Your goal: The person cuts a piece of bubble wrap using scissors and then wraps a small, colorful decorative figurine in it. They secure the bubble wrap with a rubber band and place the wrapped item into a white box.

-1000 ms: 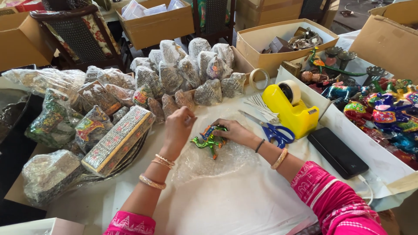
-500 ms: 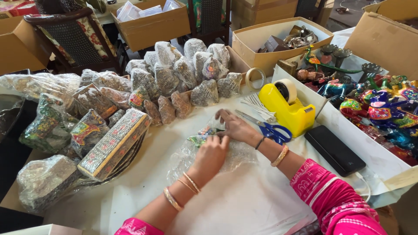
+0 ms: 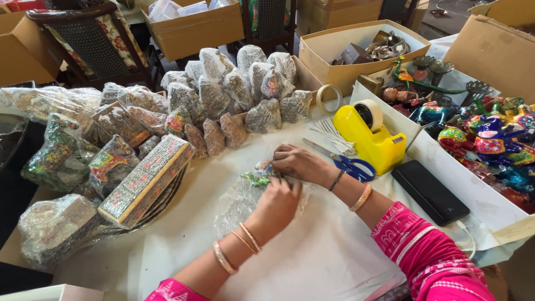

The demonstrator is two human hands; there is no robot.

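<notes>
Both hands close: left hand (image 3: 277,205) and right hand (image 3: 299,164) grasp bubble wrap (image 3: 237,202) over painted figurine (image 3: 258,176), lying just leftward of the fingers.

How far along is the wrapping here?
Many wrapped bundles are already piled at the back. Right now the left hand and right hand fold bubble wrap around a small colourful figurine. A box of unwrapped painted figurines remains at right.

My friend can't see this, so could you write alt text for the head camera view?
Both hands, left hand and right hand, fold bubble wrap around a small colourful figurine on a white table, near a yellow tape dispenser and blue scissors.
</notes>
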